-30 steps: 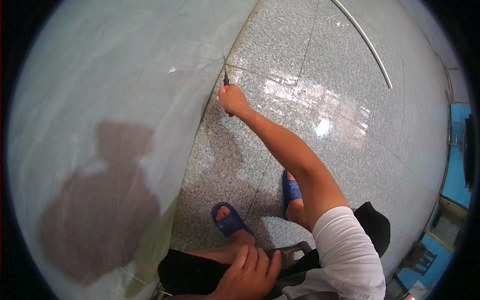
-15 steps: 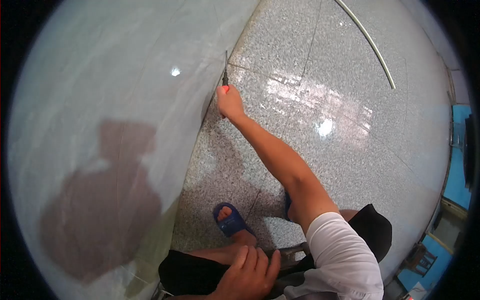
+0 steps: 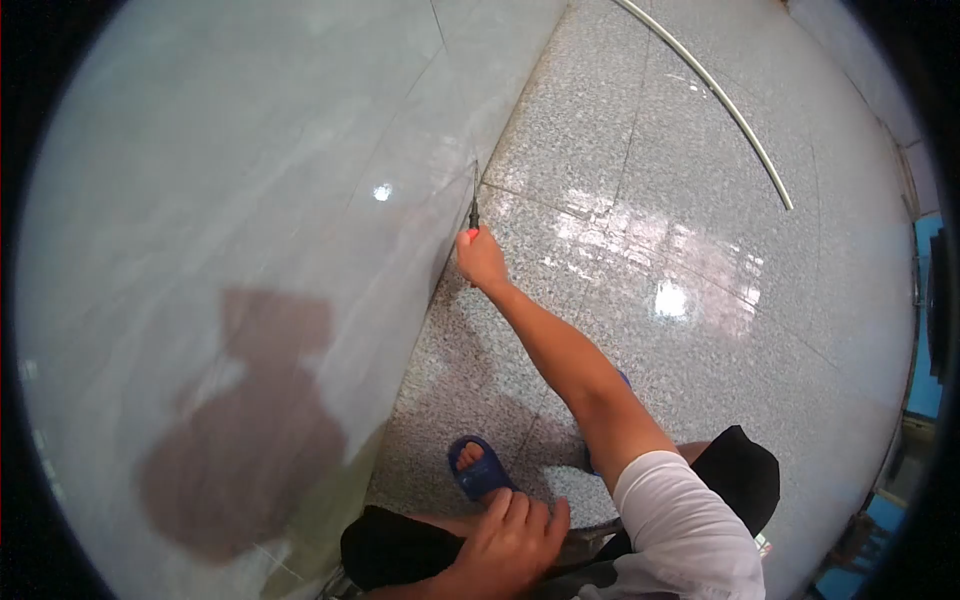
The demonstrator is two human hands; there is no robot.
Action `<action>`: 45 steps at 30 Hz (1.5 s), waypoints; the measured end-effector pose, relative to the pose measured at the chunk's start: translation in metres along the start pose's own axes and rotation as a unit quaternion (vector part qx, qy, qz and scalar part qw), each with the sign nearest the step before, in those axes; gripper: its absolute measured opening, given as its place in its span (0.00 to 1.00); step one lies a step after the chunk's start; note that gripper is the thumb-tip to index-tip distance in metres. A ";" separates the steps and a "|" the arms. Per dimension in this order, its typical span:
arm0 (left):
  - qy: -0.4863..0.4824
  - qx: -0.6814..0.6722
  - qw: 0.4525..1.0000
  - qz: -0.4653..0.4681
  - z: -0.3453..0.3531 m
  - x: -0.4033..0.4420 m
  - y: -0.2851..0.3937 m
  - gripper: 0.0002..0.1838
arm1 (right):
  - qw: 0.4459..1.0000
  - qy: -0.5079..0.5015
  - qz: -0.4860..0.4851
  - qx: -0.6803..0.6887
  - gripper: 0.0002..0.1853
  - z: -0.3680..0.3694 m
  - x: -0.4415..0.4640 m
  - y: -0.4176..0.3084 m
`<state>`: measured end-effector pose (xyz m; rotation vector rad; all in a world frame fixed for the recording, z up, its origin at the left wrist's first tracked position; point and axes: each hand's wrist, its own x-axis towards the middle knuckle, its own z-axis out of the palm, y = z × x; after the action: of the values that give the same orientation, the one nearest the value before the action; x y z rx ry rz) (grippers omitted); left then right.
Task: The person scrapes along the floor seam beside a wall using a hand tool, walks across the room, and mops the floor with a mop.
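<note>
My right hand [image 3: 483,258] is stretched out forward, closed around the red-and-black handle of a screwdriver [image 3: 475,215]. The thin metal shaft points away from me, and its tip lies along the joint where the grey wall [image 3: 330,220] meets the speckled tile floor [image 3: 560,330]. Whether the tip touches the wall cannot be made out. Close to my body, my left hand [image 3: 512,545] rests by my knee with its fingers loosely extended and nothing seen in it.
A long pale tube [image 3: 735,112] lies curved on the floor at the far right. My foot in a blue slipper [image 3: 482,470] is near the wall's base. Blue objects [image 3: 928,375] stand at the right edge. My shadow falls on the wall.
The whole view has shifted, so the wall joint, tube and both hands appear lower or further right. My right hand keeps the screwdriver at about the same spot along the joint.
</note>
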<state>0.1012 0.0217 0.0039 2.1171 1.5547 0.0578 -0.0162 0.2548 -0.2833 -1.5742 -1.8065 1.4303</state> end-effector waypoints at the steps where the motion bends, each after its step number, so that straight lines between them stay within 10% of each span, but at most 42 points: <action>1: 0.000 0.002 1.000 0.001 -0.001 0.001 0.001 0.20 | 0.999 0.010 -0.015 -0.042 0.20 -0.005 -0.003 0.004; 11: 0.041 0.024 0.998 0.036 0.018 0.001 0.010 0.18 | 0.967 -0.193 -0.023 -0.167 0.19 0.019 -0.163 0.093; 14: 0.037 0.012 0.999 0.029 0.014 0.000 0.013 0.19 | 0.910 -0.313 -0.058 -0.265 0.18 -0.001 -0.214 0.125; 16: 0.055 0.026 0.998 0.034 0.018 -0.003 0.011 0.18 | 0.785 -0.431 -0.257 -0.363 0.16 -0.015 -0.223 0.148; 23: 0.054 0.017 0.998 0.021 0.020 -0.017 0.010 0.20 | 0.908 -0.103 -0.142 -0.381 0.17 -0.056 -0.030 0.091; 31: 0.060 -0.002 0.998 0.019 0.011 -0.019 0.010 0.20 | 0.914 -0.218 -0.062 -0.335 0.19 -0.006 -0.134 0.103; 36: 0.072 0.012 0.997 0.030 0.007 -0.021 0.009 0.20 | 0.826 -0.360 -0.218 -0.374 0.16 -0.021 -0.190 0.123; 45: 0.049 -0.006 0.998 0.030 -0.019 -0.023 0.006 0.20 | 0.942 -0.091 -0.044 -0.319 0.19 -0.025 -0.025 0.086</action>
<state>0.0921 0.0063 0.0286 2.1805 1.5400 0.1942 0.0568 0.2330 -0.3363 -1.6370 -2.6010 1.0228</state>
